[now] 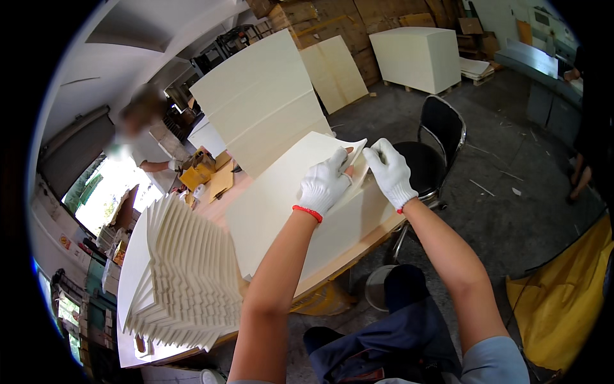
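Note:
A stack of large off-white sheets lies on the table before me. Its far right corner is lifted and curled. My left hand, in a white knit glove with a red cuff, grips that raised corner; a bare thumb and fingertip show at the glove's end. Just right of the curled corner, my right hand, gloved the same way, is closed with its fingers bent together. Whatever those fingers pinch is hidden. Left of the stack sits a pile of folded off-white sheets, fanned in zigzag layers.
A tall stack of boards rises behind the table. To the right stands a black chair, and a bucket is by my knees. Another person works at the far left by a yellow box. Yellow cloth hangs at lower right.

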`<state>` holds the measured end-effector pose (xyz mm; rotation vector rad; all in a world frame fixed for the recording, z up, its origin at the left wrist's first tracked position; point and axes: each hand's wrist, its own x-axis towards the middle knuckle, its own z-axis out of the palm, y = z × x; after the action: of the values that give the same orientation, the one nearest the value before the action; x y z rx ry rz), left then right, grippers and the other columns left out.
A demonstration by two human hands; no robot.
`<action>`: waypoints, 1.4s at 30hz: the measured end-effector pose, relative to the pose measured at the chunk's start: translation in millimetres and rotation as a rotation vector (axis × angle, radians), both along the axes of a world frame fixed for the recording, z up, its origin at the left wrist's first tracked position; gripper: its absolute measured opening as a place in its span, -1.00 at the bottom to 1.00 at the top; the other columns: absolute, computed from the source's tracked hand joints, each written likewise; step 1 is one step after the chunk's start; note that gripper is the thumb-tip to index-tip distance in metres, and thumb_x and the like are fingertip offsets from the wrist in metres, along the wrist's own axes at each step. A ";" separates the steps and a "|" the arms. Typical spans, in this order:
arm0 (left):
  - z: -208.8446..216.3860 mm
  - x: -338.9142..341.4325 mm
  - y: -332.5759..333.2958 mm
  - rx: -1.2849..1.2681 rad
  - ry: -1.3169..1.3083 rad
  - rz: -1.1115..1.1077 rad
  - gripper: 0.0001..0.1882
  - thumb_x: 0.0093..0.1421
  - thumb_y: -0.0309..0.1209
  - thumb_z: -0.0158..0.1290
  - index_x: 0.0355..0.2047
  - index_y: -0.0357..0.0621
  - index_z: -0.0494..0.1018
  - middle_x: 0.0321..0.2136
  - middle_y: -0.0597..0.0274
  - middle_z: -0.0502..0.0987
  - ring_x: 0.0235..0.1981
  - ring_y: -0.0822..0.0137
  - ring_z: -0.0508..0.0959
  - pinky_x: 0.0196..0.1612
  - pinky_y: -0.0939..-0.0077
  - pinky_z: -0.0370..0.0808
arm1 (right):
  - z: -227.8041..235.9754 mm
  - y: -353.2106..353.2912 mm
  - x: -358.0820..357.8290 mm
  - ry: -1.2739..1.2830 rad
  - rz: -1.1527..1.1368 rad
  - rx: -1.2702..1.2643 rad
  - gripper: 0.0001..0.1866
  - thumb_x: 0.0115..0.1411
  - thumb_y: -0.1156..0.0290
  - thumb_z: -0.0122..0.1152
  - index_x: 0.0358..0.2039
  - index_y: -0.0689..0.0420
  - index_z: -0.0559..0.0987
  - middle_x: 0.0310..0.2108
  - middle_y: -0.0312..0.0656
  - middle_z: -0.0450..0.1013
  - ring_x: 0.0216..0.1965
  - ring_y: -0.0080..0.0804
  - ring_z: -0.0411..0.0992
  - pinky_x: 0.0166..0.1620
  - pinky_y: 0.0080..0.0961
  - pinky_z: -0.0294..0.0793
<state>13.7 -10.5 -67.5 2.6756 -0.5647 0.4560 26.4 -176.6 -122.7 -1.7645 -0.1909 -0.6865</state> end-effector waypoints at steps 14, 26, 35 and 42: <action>0.4 -26.1 6.6 -0.334 0.159 -0.064 -0.57 0.28 -0.43 0.07 0.17 0.04 0.46 -0.06 0.05 0.62 -0.04 0.27 0.61 0.02 0.40 0.50 | 9.5 -47.8 -12.4 0.153 -0.029 -0.717 -0.60 0.29 -0.02 0.11 -0.38 0.09 0.55 -0.45 -0.08 0.55 -0.38 -0.06 0.53 -0.32 -0.17 0.45; 5.3 -27.0 8.4 -0.224 0.209 -0.059 -0.68 0.32 -0.38 0.00 0.05 -0.02 0.56 -0.28 0.16 0.62 -0.32 0.40 0.53 -0.15 0.47 0.48 | 11.9 -14.4 2.5 0.166 0.169 -0.143 -0.47 0.36 -0.13 -0.08 -0.31 0.12 0.54 -0.41 0.04 0.50 -0.27 0.08 0.48 -0.22 -0.16 0.38; 8.0 -27.3 7.0 -0.182 0.266 -0.010 -0.58 0.21 -0.16 0.21 0.08 0.12 0.55 -0.47 0.18 0.52 -0.43 0.28 0.51 -0.24 0.35 0.48 | 7.1 -10.6 -4.6 0.174 0.107 -0.066 -0.46 0.36 -0.15 -0.11 -0.26 0.11 0.56 -0.40 0.05 0.53 -0.25 0.11 0.49 -0.18 -0.14 0.39; 1.8 -27.2 7.7 -0.232 0.082 -0.079 -0.67 0.31 -0.33 0.06 0.07 0.02 0.56 -0.34 0.15 0.60 -0.34 0.33 0.57 -0.15 0.40 0.51 | 7.4 -10.2 -7.4 0.102 0.076 -0.133 -0.50 0.39 -0.10 -0.12 -0.22 0.08 0.56 -0.36 0.07 0.55 -0.24 0.14 0.50 -0.20 -0.08 0.40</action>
<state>-13.5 -2.8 -65.7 2.4295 -0.5552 0.3632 18.9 -186.8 -115.2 -1.9045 -0.2373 -0.5379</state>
